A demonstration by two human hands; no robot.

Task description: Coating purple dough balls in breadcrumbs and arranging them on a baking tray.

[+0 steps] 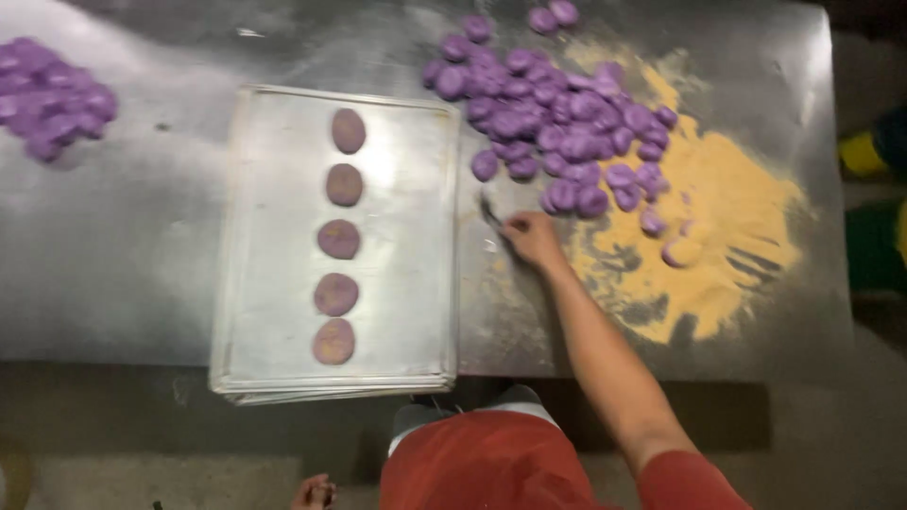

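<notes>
Right hand [535, 238] flat on the steel table [132, 255], fingers pressed together, pinching a small grey metal scraper [490, 208] at the fingertips; blade points up-left, just off the tray's right edge. Left hand [314, 492] hangs low off the table's near edge, grip unclear. Just beyond the right hand: heap of smooth purple dough balls [557, 118], nearest ones close to the knuckles. To its right: loose yellow powder [727, 227], streaked, one dusted ball [682, 251] in it. Left of it: shallow rectangular aluminium tray [274, 236], five dusted oval dough pieces [338, 239] in one column, bare sheet either side. Far left: second purple pile [52, 99].
</notes>
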